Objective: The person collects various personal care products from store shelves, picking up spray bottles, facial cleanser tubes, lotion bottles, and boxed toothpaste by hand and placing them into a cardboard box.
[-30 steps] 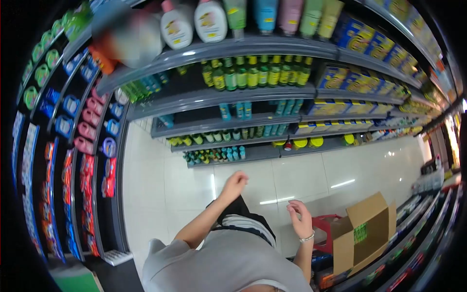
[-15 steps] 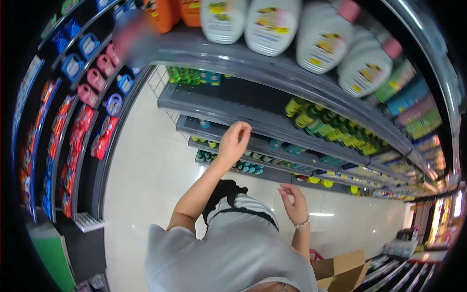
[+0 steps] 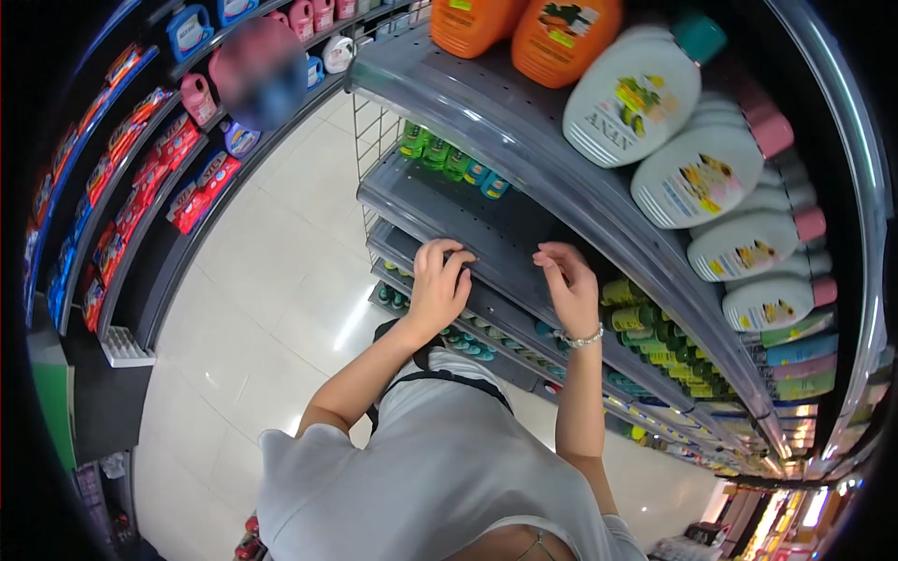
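My left hand (image 3: 440, 288) is at the front edge of a grey shelf (image 3: 514, 251), fingers loosely bent and apart, with nothing in it. Whether the fingertips touch the edge I cannot tell. My right hand (image 3: 572, 288), with a beaded bracelet (image 3: 582, 337) at the wrist, is raised over the same shelf. Its fingers are spread from the thumb and it holds nothing. To its right stand several yellow-green bottles (image 3: 655, 337). Farther back on that shelf are green bottles (image 3: 435, 154) and blue bottles (image 3: 485, 178).
White bottles (image 3: 636, 98) and orange bottles (image 3: 566, 37) stand on the shelf above, whose edge overhangs. Lower shelves hold small teal bottles (image 3: 468, 346). Across the tiled aisle (image 3: 271, 271), another rack carries red packs (image 3: 201, 192) and pink jugs (image 3: 198, 98).
My right hand has risen from beside my body to over the shelf. My left hand has lowered slightly to the shelf edge. The view has turned and come nearer the shelves.
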A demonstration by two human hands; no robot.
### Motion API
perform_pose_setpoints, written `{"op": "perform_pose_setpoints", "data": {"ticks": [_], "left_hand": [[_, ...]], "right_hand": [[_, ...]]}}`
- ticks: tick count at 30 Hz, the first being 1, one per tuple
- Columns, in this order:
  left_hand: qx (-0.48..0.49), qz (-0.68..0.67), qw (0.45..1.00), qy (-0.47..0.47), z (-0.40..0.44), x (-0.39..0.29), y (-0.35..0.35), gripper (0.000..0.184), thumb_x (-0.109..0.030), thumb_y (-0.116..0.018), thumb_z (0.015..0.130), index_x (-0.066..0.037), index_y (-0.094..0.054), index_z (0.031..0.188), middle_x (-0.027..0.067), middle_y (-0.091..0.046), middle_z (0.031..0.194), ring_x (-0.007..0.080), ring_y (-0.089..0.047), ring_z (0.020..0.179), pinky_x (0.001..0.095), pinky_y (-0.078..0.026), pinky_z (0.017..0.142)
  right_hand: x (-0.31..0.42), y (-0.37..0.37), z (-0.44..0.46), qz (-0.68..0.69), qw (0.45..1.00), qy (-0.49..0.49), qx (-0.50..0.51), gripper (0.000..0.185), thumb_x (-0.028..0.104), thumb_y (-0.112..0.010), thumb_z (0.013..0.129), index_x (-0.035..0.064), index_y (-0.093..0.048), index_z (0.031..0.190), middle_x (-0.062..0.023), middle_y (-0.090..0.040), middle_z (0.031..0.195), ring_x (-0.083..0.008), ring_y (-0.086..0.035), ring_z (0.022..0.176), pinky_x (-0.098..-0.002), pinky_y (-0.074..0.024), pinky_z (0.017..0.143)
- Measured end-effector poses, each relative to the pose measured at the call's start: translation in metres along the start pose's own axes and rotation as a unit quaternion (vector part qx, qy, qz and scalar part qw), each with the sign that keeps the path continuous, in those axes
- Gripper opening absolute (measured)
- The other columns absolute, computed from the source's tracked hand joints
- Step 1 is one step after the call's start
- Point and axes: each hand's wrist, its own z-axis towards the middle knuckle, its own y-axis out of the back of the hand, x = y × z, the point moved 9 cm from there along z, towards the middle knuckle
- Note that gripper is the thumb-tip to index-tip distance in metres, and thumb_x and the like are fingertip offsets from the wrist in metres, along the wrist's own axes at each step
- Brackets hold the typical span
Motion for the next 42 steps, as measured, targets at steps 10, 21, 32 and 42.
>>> {"op": "perform_pose_setpoints", "data": {"ticks": [10, 21, 32, 42], "left_hand": [[0.031, -0.042, 0.998, 0.041, -0.013, 0.02, -0.004, 0.021, -0.002, -0.053, 0.068, -0.005, -0.051, 0.089, 0.0113, -0.044, 0.094, 0.0309, -0.041, 0.089, 0.0394, -0.034, 0.079], [0.124, -0.105, 0.983, 0.09, -0.036, 0.03, -0.007, 0.026, -0.004, -0.052, 0.072, -0.005, -0.047, 0.098, 0.0117, -0.044, 0.099, 0.0295, -0.044, 0.094, 0.038, -0.034, 0.082], [0.147, -0.116, 0.977, 0.103, -0.042, 0.043, 0.005, 0.021, -0.003, -0.049, 0.075, -0.005, -0.048, 0.095, 0.0108, -0.048, 0.094, 0.0282, -0.048, 0.085, 0.0367, -0.038, 0.076], [0.146, -0.224, 0.963, 0.008, 0.006, 0.004, 0.011, 0.012, 0.004, -0.048, 0.074, -0.001, -0.052, 0.084, 0.0095, -0.053, 0.08, 0.0228, -0.054, 0.069, 0.0289, -0.043, 0.062]], "right_hand": [[-0.052, 0.051, 0.053, -0.326, 0.933, -0.021, -0.152, 0.042, 0.027, -0.053, 0.083, 0.0012, -0.047, 0.115, -0.0136, -0.046, 0.12, -0.0288, -0.04, 0.113, -0.0379, -0.0283, 0.095], [-0.122, 0.073, 0.127, -0.297, 0.938, 0.084, -0.158, 0.055, 0.031, -0.059, 0.076, 0.0024, -0.043, 0.12, -0.0138, -0.041, 0.126, -0.0277, -0.036, 0.117, -0.0363, -0.0244, 0.099], [-0.119, 0.055, 0.128, -0.084, 0.972, -0.007, -0.217, 0.051, 0.037, -0.05, 0.083, 0.0044, -0.042, 0.121, -0.0122, -0.04, 0.126, -0.0263, -0.037, 0.116, -0.0382, -0.0258, 0.099], [-0.029, 0.027, 0.031, -0.314, 0.93, 0.039, -0.185, 0.033, 0.024, -0.065, 0.071, -0.0033, -0.051, 0.085, -0.0117, -0.058, 0.075, -0.0174, -0.056, 0.061, -0.029, -0.046, 0.056]]}}
